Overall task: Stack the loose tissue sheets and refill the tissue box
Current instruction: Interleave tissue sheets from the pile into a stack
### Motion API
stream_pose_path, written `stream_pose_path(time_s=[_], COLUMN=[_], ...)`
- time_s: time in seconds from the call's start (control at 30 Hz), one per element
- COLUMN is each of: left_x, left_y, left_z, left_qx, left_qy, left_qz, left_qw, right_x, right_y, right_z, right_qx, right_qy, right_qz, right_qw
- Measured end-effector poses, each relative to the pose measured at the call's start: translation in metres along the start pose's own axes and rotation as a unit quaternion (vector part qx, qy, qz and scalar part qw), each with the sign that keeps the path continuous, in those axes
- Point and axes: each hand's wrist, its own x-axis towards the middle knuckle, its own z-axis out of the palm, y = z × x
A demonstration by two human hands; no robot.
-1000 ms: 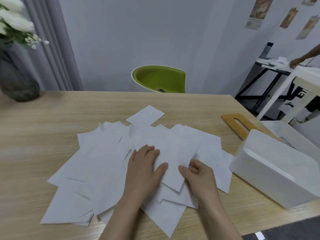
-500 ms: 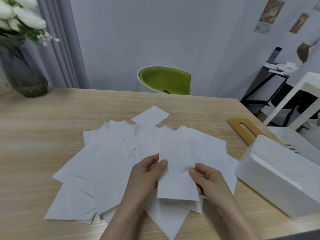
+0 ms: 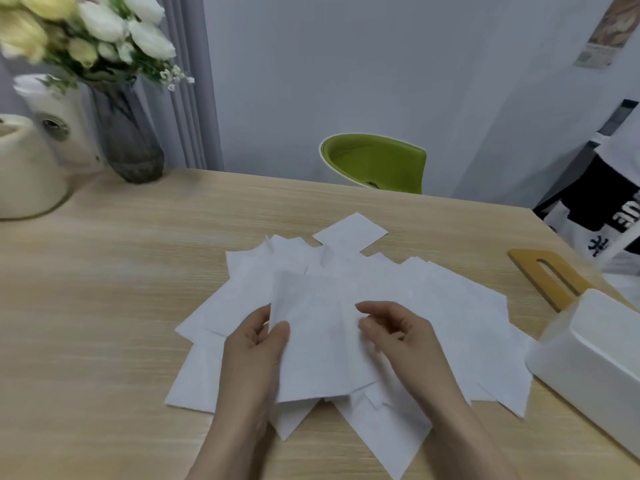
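Nearest you, your left hand (image 3: 254, 344) now pinches the left edge of one white rectangular tissue sheet (image 3: 318, 337), thumb curled on top; a second ago that sheet lay flat under both hands, so stacking has only just begun. Your right hand (image 3: 391, 329) hovers at its right edge, fingers loosely curled, holding nothing I can see. Beyond, the scattered white tissue sheets (image 3: 433, 306) fan across the pale wooden table (image 3: 104, 306). Near right sits the open white plastic tissue box (image 3: 595, 355), its wooden slotted lid (image 3: 547, 277) just behind.

White tissue sheets (image 3: 433, 306); white tissue box (image 3: 595, 362); light woodgrain table (image 3: 104, 306); green chair (image 3: 374, 164); yellow-wood lid (image 3: 547, 278).
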Motion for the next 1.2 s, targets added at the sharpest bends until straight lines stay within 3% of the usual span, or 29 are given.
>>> stream_pose_path(time_s=[0.3, 0.7, 0.87, 1.2], left_x=[0.007, 0.005, 0.003, 0.0], left_y=[0.003, 0.007, 0.009, 0.003], left_z=[-0.059, -0.069, -0.064, -0.033], left_qx=[-0.008, -0.043, -0.065, -0.096], left_qy=[0.101, 0.1, 0.1, 0.06], left_qz=[0.008, 0.005, -0.011, -0.07], left_qw=[0.995, 0.994, 0.993, 0.991], right_x=[0.025, 0.03, 0.034, 0.028], right_y=[-0.008, -0.012, -0.009, -0.018], right_z=[0.059, 0.08, 0.06, -0.007], right_qx=[-0.144, -0.255, -0.196, 0.047], right_qy=[-0.028, 0.002, 0.024, 0.081], right_qz=[-0.049, -0.007, 0.003, 0.03], right_qw=[0.988, 0.967, 0.98, 0.995])
